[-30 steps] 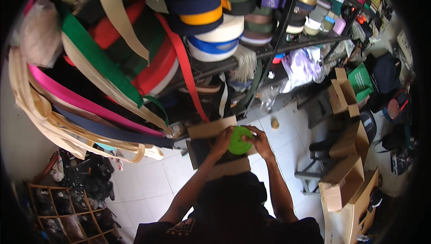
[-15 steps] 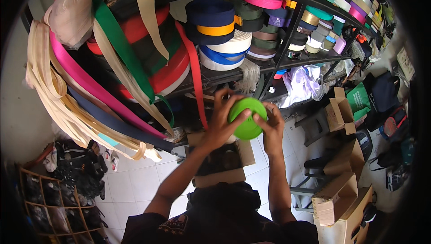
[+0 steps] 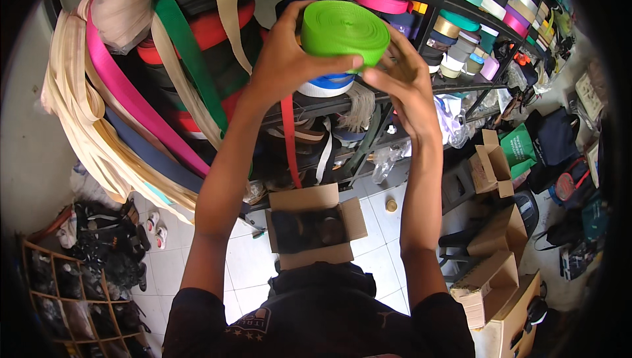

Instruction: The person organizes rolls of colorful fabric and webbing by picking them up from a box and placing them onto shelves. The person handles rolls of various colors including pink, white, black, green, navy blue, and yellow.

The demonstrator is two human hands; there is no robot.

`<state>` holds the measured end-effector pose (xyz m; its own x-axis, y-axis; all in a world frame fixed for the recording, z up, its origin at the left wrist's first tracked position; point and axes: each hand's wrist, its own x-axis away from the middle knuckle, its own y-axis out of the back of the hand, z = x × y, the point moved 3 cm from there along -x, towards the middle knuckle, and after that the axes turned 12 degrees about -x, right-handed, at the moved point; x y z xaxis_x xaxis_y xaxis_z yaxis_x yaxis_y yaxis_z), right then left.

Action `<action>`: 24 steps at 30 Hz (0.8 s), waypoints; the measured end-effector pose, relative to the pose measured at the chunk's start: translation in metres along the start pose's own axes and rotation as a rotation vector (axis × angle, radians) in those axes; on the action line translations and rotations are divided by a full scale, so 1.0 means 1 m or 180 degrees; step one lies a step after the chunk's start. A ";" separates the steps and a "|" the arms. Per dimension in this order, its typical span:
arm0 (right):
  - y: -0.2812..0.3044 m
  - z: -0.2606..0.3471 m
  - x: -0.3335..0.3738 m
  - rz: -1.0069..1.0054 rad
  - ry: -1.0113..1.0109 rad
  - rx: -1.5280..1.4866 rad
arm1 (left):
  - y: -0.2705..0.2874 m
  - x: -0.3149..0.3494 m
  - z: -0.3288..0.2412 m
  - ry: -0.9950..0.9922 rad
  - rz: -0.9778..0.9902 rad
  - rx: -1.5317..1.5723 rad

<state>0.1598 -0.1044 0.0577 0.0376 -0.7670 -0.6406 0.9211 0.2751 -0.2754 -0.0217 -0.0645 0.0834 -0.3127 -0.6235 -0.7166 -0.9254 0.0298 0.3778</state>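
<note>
A bright green roll of webbing (image 3: 345, 28) is held up in front of the shelf, its coiled top facing me. My left hand (image 3: 283, 61) grips its left side, with the thumb along the lower front edge. On the other side, my right hand (image 3: 408, 78) has its fingers around the roll's right edge and its thumb just below. Behind the green roll, a white and blue roll (image 3: 327, 86) on the shelf shows only in part. A red strap (image 3: 289, 140) hangs down below my left hand.
A black shelf rack (image 3: 424, 42) holds many coloured rolls. At left hang cream zipper tapes (image 3: 79, 108) and a pink strap (image 3: 141, 104). An open cardboard box (image 3: 313, 258) with dark contents stands below on the white tiles. More cartons (image 3: 490, 285) stand at right, and a wooden-framed rack (image 3: 82, 299) at lower left.
Both hands have lifted the green roll up and slightly left toward the shelf, and it has tilted to show its side. The open box below has come into fuller view.
</note>
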 end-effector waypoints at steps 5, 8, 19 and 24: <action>0.004 -0.014 -0.025 -0.0015 0.0241 0.0211 | 0.008 -0.016 0.007 -0.0361 -0.0294 -0.1181; 0.002 -0.017 -0.025 0.0056 0.0452 0.0539 | 0.010 -0.012 0.014 -0.0173 -0.0252 -0.0896; -0.006 -0.026 -0.036 -0.0253 0.0773 0.1382 | 0.013 -0.013 0.018 -0.0255 -0.0947 -0.0612; 0.009 -0.037 -0.057 -0.0561 0.0795 0.1762 | 0.003 -0.037 0.034 0.0057 -0.0689 -0.0372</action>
<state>0.1521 -0.0372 0.0650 -0.1629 -0.5965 -0.7859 0.9717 -0.2349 -0.0232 -0.0204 -0.0151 0.0908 -0.1051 -0.6192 -0.7782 -0.9390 -0.1958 0.2826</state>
